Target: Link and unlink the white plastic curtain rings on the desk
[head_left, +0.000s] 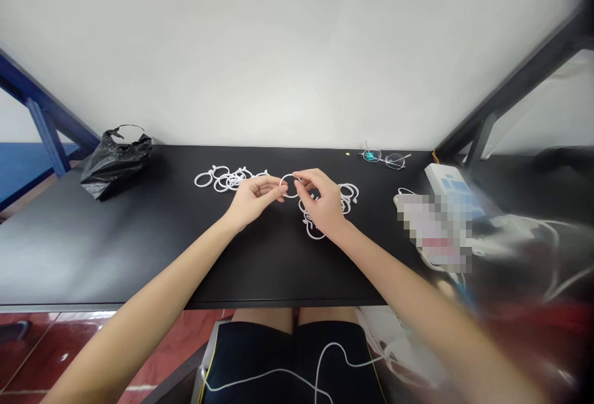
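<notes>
Both my hands meet over the middle of a black table (139, 249) and pinch one white plastic ring (290, 185) between them. My left hand (253, 200) grips the ring's left side with thumb and fingers. My right hand (322, 203) pinches its right side from above. Several more white rings (225, 179) lie in a loose row to the left of my hands. Another small heap of white rings (349, 195) sits under and to the right of my right hand, partly hidden by it.
A crumpled black plastic bag (114, 159) sits at the table's back left. Glasses (385, 158) lie at the back right. A white power strip (448, 184) and white cables (552, 249) crowd the right end. A white wall stands behind the table.
</notes>
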The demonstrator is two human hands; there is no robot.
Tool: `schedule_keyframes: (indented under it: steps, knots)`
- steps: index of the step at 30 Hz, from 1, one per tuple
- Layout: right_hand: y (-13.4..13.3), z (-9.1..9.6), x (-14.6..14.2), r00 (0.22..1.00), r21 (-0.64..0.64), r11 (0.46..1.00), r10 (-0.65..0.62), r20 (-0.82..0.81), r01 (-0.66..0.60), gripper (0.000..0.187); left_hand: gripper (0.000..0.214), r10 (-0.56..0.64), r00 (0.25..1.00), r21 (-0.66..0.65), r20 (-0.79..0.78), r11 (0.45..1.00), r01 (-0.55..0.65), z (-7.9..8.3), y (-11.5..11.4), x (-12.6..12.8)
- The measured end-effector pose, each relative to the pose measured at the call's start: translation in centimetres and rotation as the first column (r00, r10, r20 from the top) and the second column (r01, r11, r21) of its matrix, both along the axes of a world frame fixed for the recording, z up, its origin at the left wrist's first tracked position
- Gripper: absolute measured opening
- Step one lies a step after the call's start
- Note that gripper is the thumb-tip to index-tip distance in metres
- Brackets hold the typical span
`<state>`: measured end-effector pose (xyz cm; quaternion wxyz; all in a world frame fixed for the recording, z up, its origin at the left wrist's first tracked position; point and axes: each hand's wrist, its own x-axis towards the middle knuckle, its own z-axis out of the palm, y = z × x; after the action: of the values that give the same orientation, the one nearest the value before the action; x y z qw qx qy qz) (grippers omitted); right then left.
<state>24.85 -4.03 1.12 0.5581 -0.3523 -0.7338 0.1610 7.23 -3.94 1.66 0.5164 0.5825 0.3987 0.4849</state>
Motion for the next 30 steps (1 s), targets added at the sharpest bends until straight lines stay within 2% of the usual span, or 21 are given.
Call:
schedule_keyframes:
  steps: [7, 12, 15, 18, 23, 28, 30]
  knots:
    - [0.0, -0.3, 0.0, 0.973, 0.14, 0.99, -0.034, 0.23, 0.002, 0.028, 0.035, 0.001, 0.996, -0.083, 0.089, 0.997, 0.006, 0.0, 0.1, -0.4]
    - [-0.2, -0.2, 0.1, 0.952, 0.125, 0.992, -0.021, 0.306, -0.019, 0.041, 0.037, -0.019, 0.992, -0.126, 0.123, 0.991, 0.034, 0.0, 0.0, -0.5]
    - [-0.2, -0.6, 0.1, 0.951, 0.073, 0.993, 0.065, 0.303, -0.092, 0.045, 0.037, -0.034, 0.992, -0.113, 0.124, 0.992, 0.048, 0.0, 0.0, -0.5]
    - [-0.1, -1.0, 0.1, 0.958, 0.063, 0.986, 0.134, 0.255, -0.155, 0.039, 0.033, -0.07, 0.992, -0.099, 0.103, 0.992, 0.081, 0.0, -0.1, -0.5]
    - [-0.2, -1.1, -0.1, 0.98, 0.064, 0.99, 0.116, 0.16, -0.128, 0.019, 0.029, -0.106, 0.993, -0.084, 0.054, 0.99, 0.11, -0.2, 0.1, -0.6]
    - [-0.1, -0.7, -0.1, 0.989, 0.128, 0.985, 0.102, 0.104, -0.115, 0.017, 0.019, -0.118, 0.992, 0.011, 0.035, 0.993, 0.117, -0.1, 0.1, -0.7]
    - [-0.1, -0.5, 0.0, 0.994, 0.137, 0.985, 0.094, 0.063, -0.102, 0.015, 0.021, -0.161, 0.986, 0.054, 0.043, 0.986, 0.159, 0.0, 0.1, -0.7]
